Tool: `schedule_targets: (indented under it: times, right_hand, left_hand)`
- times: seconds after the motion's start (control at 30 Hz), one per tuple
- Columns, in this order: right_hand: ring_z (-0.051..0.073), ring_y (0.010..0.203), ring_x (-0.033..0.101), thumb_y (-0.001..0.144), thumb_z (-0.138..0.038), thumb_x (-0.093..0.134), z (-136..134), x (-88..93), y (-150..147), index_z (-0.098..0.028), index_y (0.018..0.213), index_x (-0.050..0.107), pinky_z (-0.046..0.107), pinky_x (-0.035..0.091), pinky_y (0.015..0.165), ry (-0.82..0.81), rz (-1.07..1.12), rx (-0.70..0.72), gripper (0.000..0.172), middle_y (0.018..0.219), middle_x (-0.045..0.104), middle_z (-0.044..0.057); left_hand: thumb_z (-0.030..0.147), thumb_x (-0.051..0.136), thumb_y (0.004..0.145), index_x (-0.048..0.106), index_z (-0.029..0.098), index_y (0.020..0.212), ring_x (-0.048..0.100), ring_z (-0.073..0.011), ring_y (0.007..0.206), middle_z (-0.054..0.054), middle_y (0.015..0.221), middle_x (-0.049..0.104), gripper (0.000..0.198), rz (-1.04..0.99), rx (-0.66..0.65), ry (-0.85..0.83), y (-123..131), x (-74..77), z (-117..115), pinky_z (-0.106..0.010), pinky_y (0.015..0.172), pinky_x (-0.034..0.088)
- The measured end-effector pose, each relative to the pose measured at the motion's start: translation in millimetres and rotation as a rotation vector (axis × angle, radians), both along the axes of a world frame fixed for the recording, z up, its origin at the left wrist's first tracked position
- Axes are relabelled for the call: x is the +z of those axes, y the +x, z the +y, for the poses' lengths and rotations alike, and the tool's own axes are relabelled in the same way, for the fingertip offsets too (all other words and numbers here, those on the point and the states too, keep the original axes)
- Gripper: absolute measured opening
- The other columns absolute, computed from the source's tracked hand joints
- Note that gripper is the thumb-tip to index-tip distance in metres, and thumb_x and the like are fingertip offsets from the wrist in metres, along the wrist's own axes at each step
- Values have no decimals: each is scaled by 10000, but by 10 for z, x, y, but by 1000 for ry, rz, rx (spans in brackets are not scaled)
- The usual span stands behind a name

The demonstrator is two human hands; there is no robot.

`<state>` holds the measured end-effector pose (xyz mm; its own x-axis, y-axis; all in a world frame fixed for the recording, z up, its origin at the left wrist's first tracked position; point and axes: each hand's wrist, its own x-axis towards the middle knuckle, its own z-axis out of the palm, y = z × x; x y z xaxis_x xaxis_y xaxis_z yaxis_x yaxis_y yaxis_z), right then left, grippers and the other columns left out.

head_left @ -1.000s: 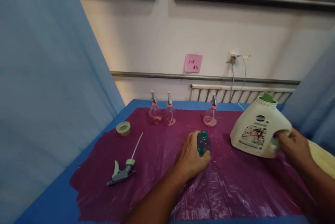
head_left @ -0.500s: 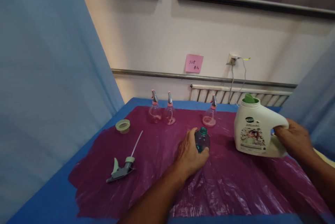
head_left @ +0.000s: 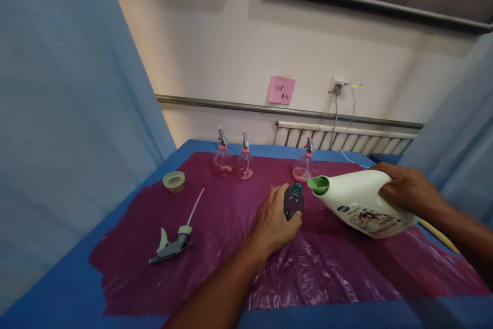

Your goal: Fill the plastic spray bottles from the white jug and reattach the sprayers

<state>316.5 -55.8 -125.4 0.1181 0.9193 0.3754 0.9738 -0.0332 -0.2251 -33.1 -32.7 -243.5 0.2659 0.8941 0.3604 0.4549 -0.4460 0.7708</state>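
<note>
My left hand (head_left: 278,218) is wrapped around a green-tinted clear spray bottle (head_left: 294,200) with its neck uncapped. By its handle, my right hand (head_left: 406,185) holds a cream detergent jug (head_left: 358,206) tilted to the left. The jug's green pouring spout (head_left: 319,184) is just right of the bottle's mouth, apart from it. I cannot make out any liquid flowing. A grey and pale green trigger sprayer (head_left: 173,247) with its dip tube lies left of my left hand. Behind it sits a pale green cap (head_left: 174,181).
Three clear spray bottles with pink collars stand at the back, one (head_left: 302,167) behind my left hand. A purple plastic sheet (head_left: 215,277) covers much of the blue table (head_left: 61,277). Blue curtains (head_left: 77,88) hang at both sides; a radiator (head_left: 346,136) is behind.
My right hand has tipped the detergent jug from upright to a leftward tilt, bringing its spout close to the bottle's neck. My left hand keeps hold of the bottle. The view has shifted slightly.
</note>
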Motion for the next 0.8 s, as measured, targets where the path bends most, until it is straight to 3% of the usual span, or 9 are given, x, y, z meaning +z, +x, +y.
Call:
schedule_targets:
  times: [0.17, 0.4, 0.63, 0.8]
  right_hand:
    - [256, 833, 769, 942, -129, 575, 4, 97, -43, -210, 1168, 842, 347, 459, 749, -32, -201, 10, 359, 925, 830, 107]
    - [244, 846, 770, 990, -205, 575, 60, 225, -33, -250, 1171, 840, 342, 418, 722, -56, -310, -9, 324, 986, 858, 95]
    - [288, 826, 791, 916, -370, 594, 160, 360, 70, -336, 1101, 826, 323, 395, 639, -101, -456, 35, 298, 933, 856, 45]
    - [285, 811, 791, 908, -389, 554, 176, 472, 42, -319, 1065, 813, 327, 402, 630, -108, -500, 82, 311, 947, 861, 51]
  left_hand:
    - [297, 721, 885, 500, 242, 1633, 588, -329, 1492, -125, 1597, 599, 782, 10, 3, 15, -7, 47, -17, -488, 1311, 450]
    - [289, 716, 876, 522, 227, 1635, 588, -337, 1485, -134, 1592, 602, 786, 25, 0, 29, -8, 57, -12, -496, 1310, 448]
    - [283, 725, 875, 511, 200, 1650, 586, -342, 1479, -144, 1590, 597, 808, 34, 1, 36, 5, 41, -6, -508, 1309, 449]
    - [271, 729, 875, 507, 225, 1651, 597, -330, 1465, -131, 1577, 602, 809, 32, -14, 68, 8, 10, 2, -501, 1303, 460]
